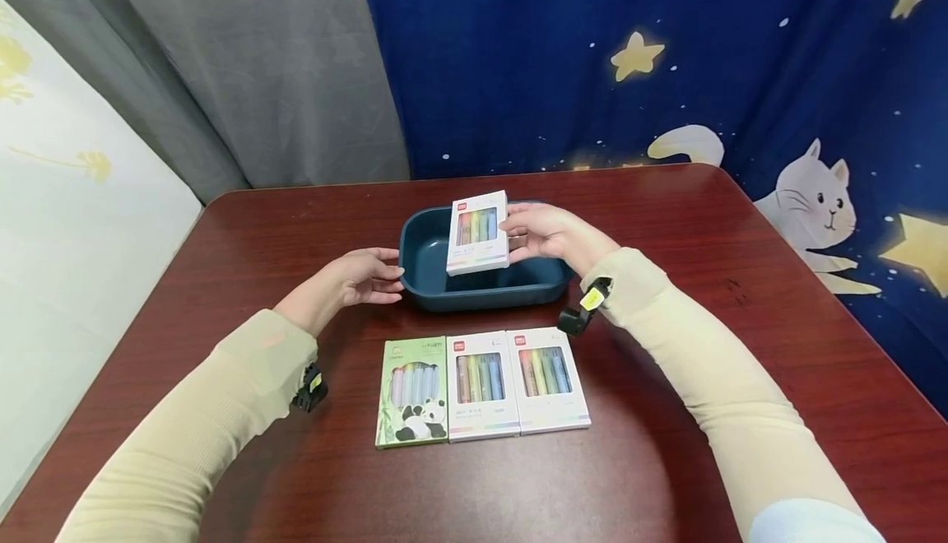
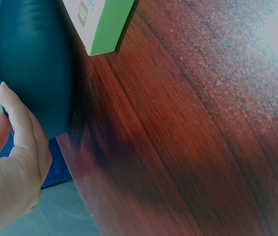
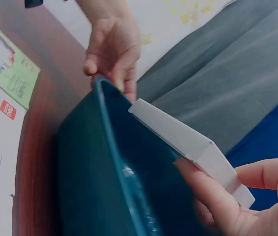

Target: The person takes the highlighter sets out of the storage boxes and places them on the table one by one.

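A dark teal plastic basin (image 1: 485, 299) stands on the table. My right hand (image 1: 551, 234) pinches a white box of coloured pens (image 1: 477, 259) by its right edge, tilted over the basin's opening. In the right wrist view the thumb and fingers of the right hand (image 3: 257, 206) grip the end of the white box (image 3: 178, 130). My left hand (image 1: 366, 277) holds the basin's left rim; the left wrist view shows the left hand's thumb and fingers (image 2: 18, 132) at the rim of the basin (image 2: 36, 69).
In front of the basin lie a green box with a panda (image 1: 411, 436) and two white pen boxes, one in the middle (image 1: 485, 420) and one at right (image 1: 551, 411), side by side. Behind the reddish-brown table (image 1: 296, 222) hang grey and blue curtains (image 1: 518, 58).
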Demonstrator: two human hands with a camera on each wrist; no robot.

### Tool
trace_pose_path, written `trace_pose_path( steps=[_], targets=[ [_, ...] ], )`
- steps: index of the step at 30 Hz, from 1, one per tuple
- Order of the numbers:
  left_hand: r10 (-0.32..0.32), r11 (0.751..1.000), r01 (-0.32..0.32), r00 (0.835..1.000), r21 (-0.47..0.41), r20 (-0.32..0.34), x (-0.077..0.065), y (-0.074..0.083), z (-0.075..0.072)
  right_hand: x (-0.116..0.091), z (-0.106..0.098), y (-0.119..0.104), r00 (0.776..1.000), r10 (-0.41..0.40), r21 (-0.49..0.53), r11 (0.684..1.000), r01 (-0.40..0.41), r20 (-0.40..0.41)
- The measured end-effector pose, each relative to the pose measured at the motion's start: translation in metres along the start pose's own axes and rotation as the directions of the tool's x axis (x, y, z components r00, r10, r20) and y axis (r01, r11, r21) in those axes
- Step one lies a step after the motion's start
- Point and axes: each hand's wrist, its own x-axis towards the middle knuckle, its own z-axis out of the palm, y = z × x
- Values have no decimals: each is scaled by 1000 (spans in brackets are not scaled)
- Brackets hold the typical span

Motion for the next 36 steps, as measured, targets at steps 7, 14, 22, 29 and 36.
trace_pose_path(
  steps=[7,14,22,29,36],
  targets=[
    [10,1000,-10,1000,5,7,-2,0,0,-31,-16,-8,998,-48,-22,999,48,31],
    [6,1000,-6,1000,0,0,-3,-1,0,-56,-36,-7,996,-69,-41,997,72,63],
    [9,1000,-9,1000,-9,5,-2,-1,-1,-85,-64,-2,993,-77,-87,993,84,85],
    [8,1000,-7,1000,-24,6,-2,-2,-2,-109,-87,7,991,-76,-118,989,89,106],
    [9,999,-9,1000,-35,10,1,-3,-2,-130,-113,24,987,-67,-120,989,85,145]
  ],
)
